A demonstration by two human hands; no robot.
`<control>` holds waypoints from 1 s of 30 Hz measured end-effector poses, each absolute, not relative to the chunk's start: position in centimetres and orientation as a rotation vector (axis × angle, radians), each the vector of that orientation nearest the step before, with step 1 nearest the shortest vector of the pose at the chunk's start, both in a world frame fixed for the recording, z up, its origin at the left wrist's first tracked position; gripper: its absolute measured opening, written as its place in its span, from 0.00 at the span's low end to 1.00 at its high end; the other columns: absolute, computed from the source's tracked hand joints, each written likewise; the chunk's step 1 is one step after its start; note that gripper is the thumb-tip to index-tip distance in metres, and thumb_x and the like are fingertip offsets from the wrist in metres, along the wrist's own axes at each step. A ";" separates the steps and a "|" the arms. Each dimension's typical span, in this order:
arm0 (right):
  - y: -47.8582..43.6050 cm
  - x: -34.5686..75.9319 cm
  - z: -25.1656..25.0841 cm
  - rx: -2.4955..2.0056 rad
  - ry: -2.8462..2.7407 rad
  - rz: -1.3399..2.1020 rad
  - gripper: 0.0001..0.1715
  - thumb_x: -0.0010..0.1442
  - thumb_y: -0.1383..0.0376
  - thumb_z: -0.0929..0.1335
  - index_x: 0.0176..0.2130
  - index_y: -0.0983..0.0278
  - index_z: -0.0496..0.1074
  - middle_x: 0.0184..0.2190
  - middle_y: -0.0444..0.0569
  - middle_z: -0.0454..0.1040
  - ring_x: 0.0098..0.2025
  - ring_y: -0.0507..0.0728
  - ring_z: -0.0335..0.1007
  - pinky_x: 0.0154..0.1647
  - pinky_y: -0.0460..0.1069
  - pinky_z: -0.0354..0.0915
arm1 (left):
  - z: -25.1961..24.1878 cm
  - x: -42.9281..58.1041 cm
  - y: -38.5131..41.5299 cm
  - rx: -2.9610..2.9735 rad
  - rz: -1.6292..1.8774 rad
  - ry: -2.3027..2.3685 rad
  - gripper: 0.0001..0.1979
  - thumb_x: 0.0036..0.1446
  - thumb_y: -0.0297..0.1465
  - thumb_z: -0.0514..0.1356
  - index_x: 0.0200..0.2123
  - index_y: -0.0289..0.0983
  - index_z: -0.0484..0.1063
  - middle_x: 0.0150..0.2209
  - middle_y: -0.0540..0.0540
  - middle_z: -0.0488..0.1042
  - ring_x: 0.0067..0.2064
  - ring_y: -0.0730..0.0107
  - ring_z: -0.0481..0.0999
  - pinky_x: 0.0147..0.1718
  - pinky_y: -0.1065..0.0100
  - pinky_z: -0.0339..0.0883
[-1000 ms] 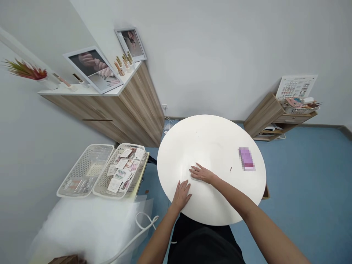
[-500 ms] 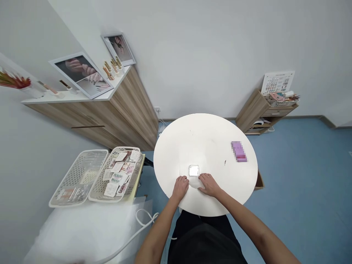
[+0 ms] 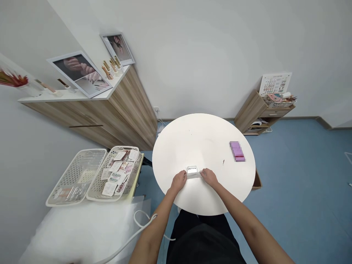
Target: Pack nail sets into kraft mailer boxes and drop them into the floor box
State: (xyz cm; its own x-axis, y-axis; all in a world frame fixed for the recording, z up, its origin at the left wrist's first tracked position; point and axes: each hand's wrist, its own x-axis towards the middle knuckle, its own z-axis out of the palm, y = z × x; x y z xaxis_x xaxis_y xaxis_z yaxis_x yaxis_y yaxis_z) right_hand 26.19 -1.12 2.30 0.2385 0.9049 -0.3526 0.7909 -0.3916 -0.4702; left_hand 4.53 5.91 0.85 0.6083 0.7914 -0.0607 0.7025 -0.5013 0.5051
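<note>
On the white round table [image 3: 189,146] sits a small square box [image 3: 192,169] with a pale shiny top. A strip of clear plastic film [image 3: 193,175] stretches along its near side and seems to overlap it. My left hand [image 3: 179,180] is closed in a pinch on the film's left end. The other end is pinched by my right hand [image 3: 209,177], close to the box's right side. Whether the film is loose or joined to the box, I cannot tell.
A blurred purple item [image 3: 237,151] and a small dark mark [image 3: 223,162] lie on the table's right. Left of the table stand two white baskets, one with cards [image 3: 118,176], one with clear packs [image 3: 74,192]. A white cable [image 3: 137,231] runs below them.
The film, earlier flat on the table in front of the box, is now raised and drawn across between my hands. My hands have moved slightly apart and closed on its ends.
</note>
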 end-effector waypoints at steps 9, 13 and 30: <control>2.2 26.8 1.6 -2.456 -1.604 0.910 0.13 0.64 0.61 0.62 0.33 0.62 0.72 0.36 0.48 0.76 0.36 0.55 0.71 0.29 0.46 0.56 | 0.7 6.3 5.1 2.684 0.341 1.112 0.23 0.59 0.21 0.47 0.57 0.39 0.64 0.52 0.39 0.71 0.56 0.56 0.68 0.61 0.47 0.50; 2.9 26.9 0.9 -2.477 -1.664 0.870 0.13 0.64 0.62 0.62 0.32 0.62 0.72 0.33 0.48 0.76 0.34 0.54 0.70 0.29 0.46 0.56 | -1.2 6.6 2.8 2.858 0.175 0.712 0.31 0.57 0.20 0.46 0.65 0.38 0.53 0.63 0.41 0.63 0.65 0.60 0.60 0.65 0.50 0.43; 1.5 25.5 0.5 -1.791 -2.493 0.297 0.29 0.60 0.64 0.65 0.60 0.67 0.62 0.60 0.61 0.64 0.64 0.67 0.55 0.67 0.68 0.37 | -2.5 7.0 6.0 2.731 0.180 1.024 0.35 0.51 0.17 0.48 0.64 0.36 0.56 0.63 0.41 0.64 0.62 0.57 0.63 0.57 0.55 0.59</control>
